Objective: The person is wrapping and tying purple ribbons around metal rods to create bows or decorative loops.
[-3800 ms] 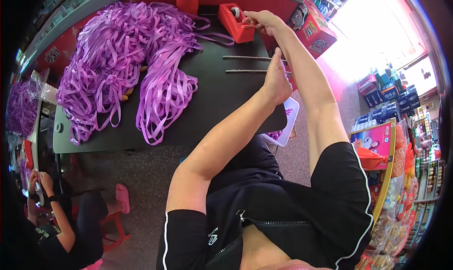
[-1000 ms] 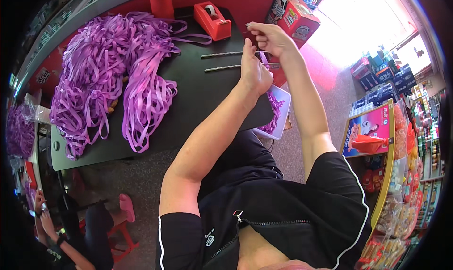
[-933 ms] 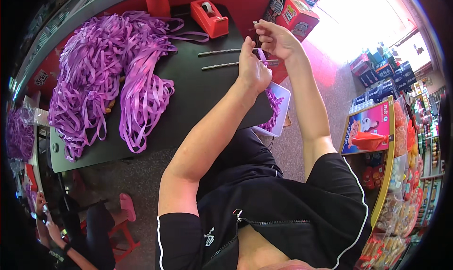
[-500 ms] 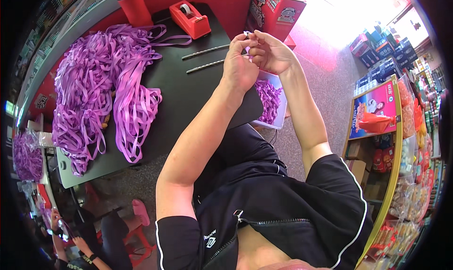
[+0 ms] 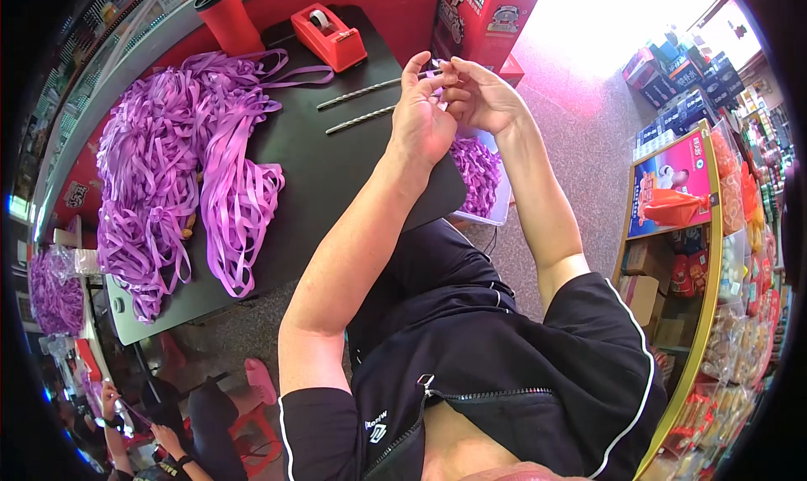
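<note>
Over the right edge of the dark table [image 5: 336, 187] my two hands meet. My right hand [image 5: 487, 103] is closed, thumb and index finger pinching a small whitish, shiny piece [image 5: 435, 63]. My left hand [image 5: 424, 119] faces it, index finger lifted, other fingers bent around a bit of purple ribbon [image 5: 435, 92] that shows between the hands. Fingers hide most of both pieces. Two twisted metal rods [image 5: 357, 94] lie side by side, pointing toward my hands. Below my hands a pale plastic bin [image 5: 503, 197] contains more purple straps [image 5: 477, 174].
A large heap of purple straps [image 5: 151, 161] covers the table's left side. Behind it stand a red tumbler [image 5: 231, 23] and a red tape dispenser [image 5: 330, 39]. A red box [image 5: 483, 18] is beyond the table. Shelves [image 5: 710, 254] line the right. Another person's hand [image 5: 166, 437] works at lower left.
My left index finger has lifted away from the small piece and the left hand has shifted slightly left. My right hand keeps its pinch. The view has moved slightly.
</note>
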{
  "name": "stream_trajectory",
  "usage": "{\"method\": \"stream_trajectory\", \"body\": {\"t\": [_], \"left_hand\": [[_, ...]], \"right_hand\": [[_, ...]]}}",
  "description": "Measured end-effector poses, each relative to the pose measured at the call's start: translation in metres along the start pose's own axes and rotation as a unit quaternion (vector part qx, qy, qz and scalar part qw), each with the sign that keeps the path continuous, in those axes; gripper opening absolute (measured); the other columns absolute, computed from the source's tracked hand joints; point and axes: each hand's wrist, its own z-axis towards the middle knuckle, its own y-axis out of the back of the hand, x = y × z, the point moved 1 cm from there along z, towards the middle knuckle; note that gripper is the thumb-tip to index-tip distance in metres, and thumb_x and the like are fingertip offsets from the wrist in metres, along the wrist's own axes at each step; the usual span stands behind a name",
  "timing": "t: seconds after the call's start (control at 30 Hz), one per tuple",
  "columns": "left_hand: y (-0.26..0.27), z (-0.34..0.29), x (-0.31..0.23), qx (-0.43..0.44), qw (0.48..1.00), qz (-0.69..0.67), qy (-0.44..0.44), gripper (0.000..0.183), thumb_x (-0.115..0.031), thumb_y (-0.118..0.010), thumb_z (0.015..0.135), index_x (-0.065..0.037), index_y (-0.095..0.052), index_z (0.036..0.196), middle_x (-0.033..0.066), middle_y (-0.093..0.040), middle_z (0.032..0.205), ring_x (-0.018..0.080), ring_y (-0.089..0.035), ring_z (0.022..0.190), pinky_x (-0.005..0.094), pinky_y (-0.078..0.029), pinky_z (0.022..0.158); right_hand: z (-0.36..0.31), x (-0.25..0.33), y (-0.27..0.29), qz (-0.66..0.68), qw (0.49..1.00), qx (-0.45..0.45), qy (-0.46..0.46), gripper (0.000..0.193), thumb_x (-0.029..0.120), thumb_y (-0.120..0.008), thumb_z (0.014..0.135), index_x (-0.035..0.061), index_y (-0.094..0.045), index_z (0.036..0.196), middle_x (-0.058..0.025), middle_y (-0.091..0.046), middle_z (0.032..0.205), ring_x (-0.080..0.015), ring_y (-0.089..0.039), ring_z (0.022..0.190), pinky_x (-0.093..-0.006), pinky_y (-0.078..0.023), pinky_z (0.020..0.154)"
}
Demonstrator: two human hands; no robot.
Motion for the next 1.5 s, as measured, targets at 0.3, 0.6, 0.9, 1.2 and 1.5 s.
{"method": "stream_trajectory", "body": {"t": [0.3, 0.6, 0.9, 1.2, 1.5], "left_hand": [[0.006, 0.004, 0.003, 0.015, 0.999, 0.029, -0.007, 0.033, 0.0, -0.054, 0.087, -0.016, -0.046, 0.114, 0.0076, -0.055, 0.097, 0.0168, -0.052, 0.083, 0.0282, -0.045, 0.06], [0.014, 0.01, 0.008, 0.015, 1.0, 0.01, 0.019, 0.009, -0.003, -0.055, 0.091, -0.008, -0.048, 0.093, 0.0066, -0.056, 0.09, 0.0138, -0.053, 0.076, 0.0244, -0.043, 0.055], [0.017, 0.01, 0.011, -0.045, 0.994, 0.094, -0.018, 0.011, -0.017, -0.046, 0.098, -0.011, -0.053, 0.104, 0.0055, -0.057, 0.106, 0.0207, -0.053, 0.099, 0.0428, -0.045, 0.084], [0.016, 0.009, 0.01, -0.061, 0.995, 0.077, 0.035, 0.01, -0.014, -0.056, 0.092, -0.015, -0.054, 0.102, 0.0022, -0.053, 0.113, 0.019, -0.04, 0.113, 0.0483, -0.02, 0.103], [0.014, 0.004, 0.01, -0.026, 0.996, 0.083, 0.018, 0.034, -0.022, -0.06, 0.09, -0.01, -0.046, 0.119, 0.0246, -0.015, 0.149, 0.0334, 0.0, 0.142, 0.0497, -0.002, 0.112]], "right_hand": [[0.0, -0.001, -0.002, 0.014, 1.0, -0.014, 0.001, 0.02, 0.02, -0.069, 0.084, 0.0034, -0.065, 0.094, 0.0032, -0.055, 0.07, -0.0045, -0.041, 0.052, -0.0181, -0.036, 0.048], [-0.002, -0.001, 0.0, 0.003, 1.0, -0.005, 0.012, 0.02, 0.02, -0.067, 0.086, 0.0052, -0.065, 0.099, 0.0014, -0.058, 0.074, -0.0052, -0.044, 0.053, -0.0182, -0.04, 0.05], [-0.018, -0.02, 0.0, -0.329, 0.902, -0.099, 0.262, 0.022, 0.016, -0.062, 0.09, 0.0028, -0.067, 0.107, -0.0015, -0.06, 0.08, -0.0088, -0.057, 0.07, -0.0222, -0.048, 0.061], [-0.017, 0.017, 0.02, -0.629, 0.623, -0.193, 0.422, 0.026, 0.026, -0.062, 0.088, 0.0061, -0.071, 0.101, -0.0137, -0.065, 0.097, -0.0248, -0.062, 0.092, -0.0339, -0.048, 0.084], [0.017, 0.062, -0.011, -0.571, 0.777, 0.13, 0.233, 0.041, 0.036, -0.048, 0.097, 0.001, -0.07, 0.095, -0.0113, -0.064, 0.109, -0.0186, -0.056, 0.106, -0.0302, -0.038, 0.098]]}}
